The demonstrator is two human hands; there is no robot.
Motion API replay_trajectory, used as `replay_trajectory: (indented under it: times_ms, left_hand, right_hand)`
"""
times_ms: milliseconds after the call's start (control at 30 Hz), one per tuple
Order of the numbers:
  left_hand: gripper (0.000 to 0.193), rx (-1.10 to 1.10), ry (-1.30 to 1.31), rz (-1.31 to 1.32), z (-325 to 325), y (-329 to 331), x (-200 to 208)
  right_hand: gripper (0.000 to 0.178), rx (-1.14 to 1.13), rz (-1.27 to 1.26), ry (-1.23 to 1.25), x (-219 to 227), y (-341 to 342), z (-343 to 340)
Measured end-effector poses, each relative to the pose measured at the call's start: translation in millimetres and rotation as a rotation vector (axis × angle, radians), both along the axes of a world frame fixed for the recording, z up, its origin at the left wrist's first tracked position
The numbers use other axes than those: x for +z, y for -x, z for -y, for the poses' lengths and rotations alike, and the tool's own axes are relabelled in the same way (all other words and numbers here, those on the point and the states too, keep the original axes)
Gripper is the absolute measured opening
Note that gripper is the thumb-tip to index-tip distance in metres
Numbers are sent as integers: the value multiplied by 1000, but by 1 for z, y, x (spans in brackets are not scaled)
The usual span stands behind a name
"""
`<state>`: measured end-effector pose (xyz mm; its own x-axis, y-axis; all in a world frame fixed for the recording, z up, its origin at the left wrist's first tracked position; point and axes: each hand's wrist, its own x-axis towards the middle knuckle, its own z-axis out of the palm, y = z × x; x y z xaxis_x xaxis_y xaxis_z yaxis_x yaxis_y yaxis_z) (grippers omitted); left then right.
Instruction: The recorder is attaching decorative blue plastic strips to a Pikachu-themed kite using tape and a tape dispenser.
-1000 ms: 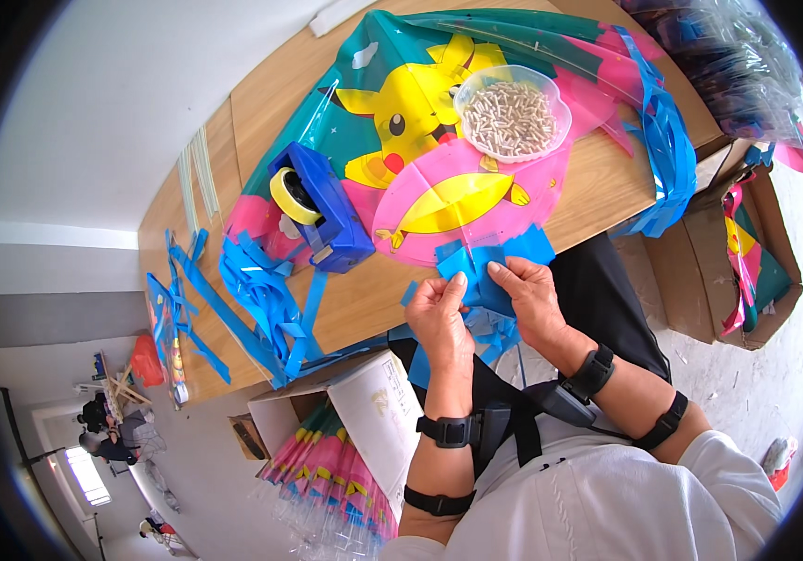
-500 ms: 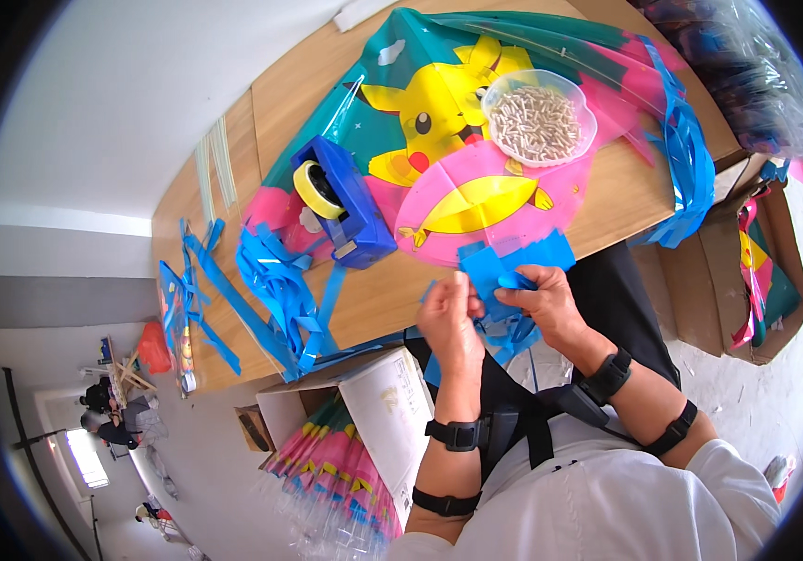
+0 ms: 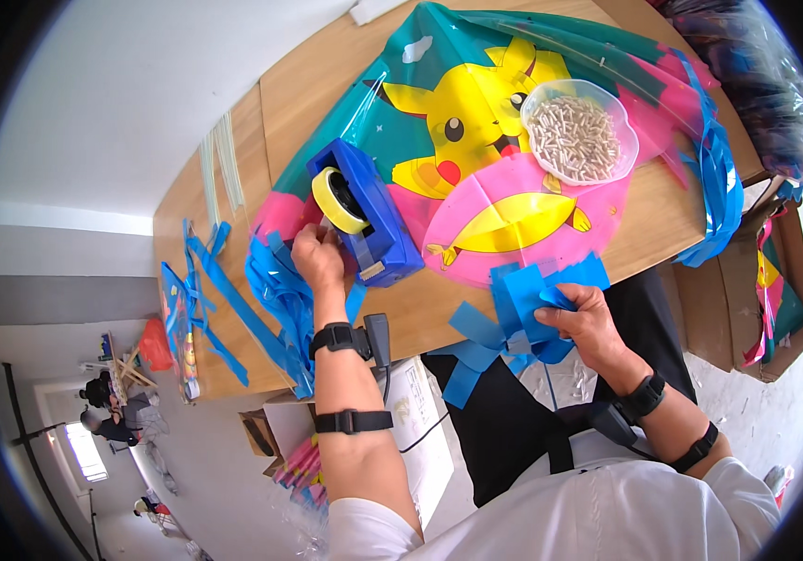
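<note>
My right hand [image 3: 591, 325] is closed, thumb against fingers, on a blue plastic strip [image 3: 523, 299] at the table's near edge. Other blue strips [image 3: 472, 351] spread from it and hang over my lap. Farther left, my left hand [image 3: 319, 260] reaches in beside the blue tape dispenser [image 3: 378, 220], over a heap of blue strips [image 3: 275, 290]. Its fingers are curled and partly hidden, so what they grip does not show. A roll of yellowish tape [image 3: 338, 201] sits in the dispenser. Beneath lies a kite-like plastic sheet [image 3: 476, 112], green and pink with a yellow cartoon figure.
A clear bowl [image 3: 581, 131] of small whitish pieces stands on the sheet. More blue strips [image 3: 719, 187] drape over the table's right edge. Thin white rods [image 3: 222, 164] lie at the far left. Cardboard boxes [image 3: 724, 299] with printed plastic sheets stand below, right and left.
My left hand has left my right hand and moved up and left to the dispenser and heaped strips. My right hand still holds its strip; the strips below now fan out more visibly.
</note>
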<state>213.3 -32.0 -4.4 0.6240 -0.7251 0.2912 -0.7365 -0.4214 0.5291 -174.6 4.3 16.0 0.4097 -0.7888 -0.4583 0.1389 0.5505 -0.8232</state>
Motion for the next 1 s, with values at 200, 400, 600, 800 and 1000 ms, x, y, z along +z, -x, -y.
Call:
replay_trajectory:
  times_ms: [200,400,600,800,1000]
  left_hand:
    - [11,-14,-64,-13,4,2,3]
    - [9,10,372,39,-38,22,24]
    - [25,4,190,-698,-98,146,28]
    - [11,-282,216,-1093,-119,259,6]
    - [22,-181,282,-1194,-114,281,4]
  right_hand:
    - [14,4,-60,15,-5,-3,-1]
    - [19,-22,-27,13,1,-2,-4]
    - [14,-21,66,33,9,3,-8]
    - [7,11,53,75,12,9,-21]
    - [14,-92,-10,5,5,12,-26]
